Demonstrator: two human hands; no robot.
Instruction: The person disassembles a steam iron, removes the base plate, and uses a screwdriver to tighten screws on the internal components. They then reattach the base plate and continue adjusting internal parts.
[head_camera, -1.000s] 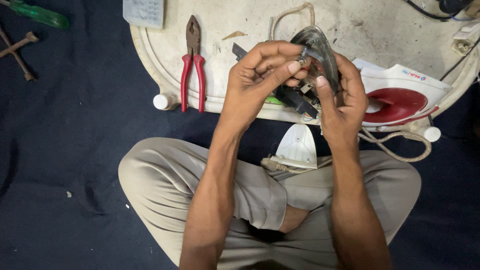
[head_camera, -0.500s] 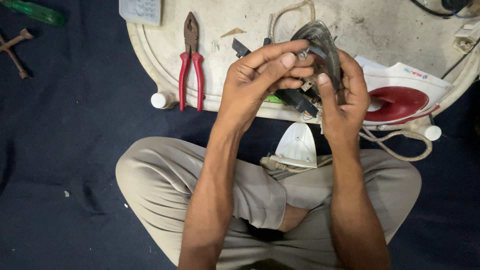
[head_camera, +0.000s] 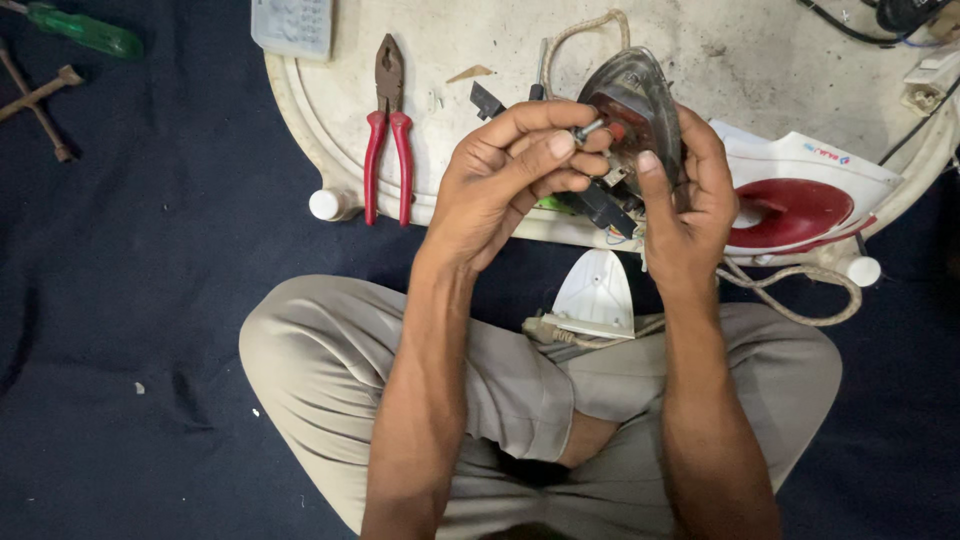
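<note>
Head view: left hand (head_camera: 500, 180) pinches a small screw (head_camera: 588, 128) at the iron soleplate (head_camera: 640, 110) clasped by right hand (head_camera: 690, 200); best kept steady and square.

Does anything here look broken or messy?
Yes. The clothes iron is in pieces: the right hand holds its bare metal soleplate, while the red-and-white cover lies apart. The white tray looks grimy.

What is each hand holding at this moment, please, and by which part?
The right hand grips the iron's soleplate by its edge; the left hand pinches a small metal screw between its fingers.
</note>
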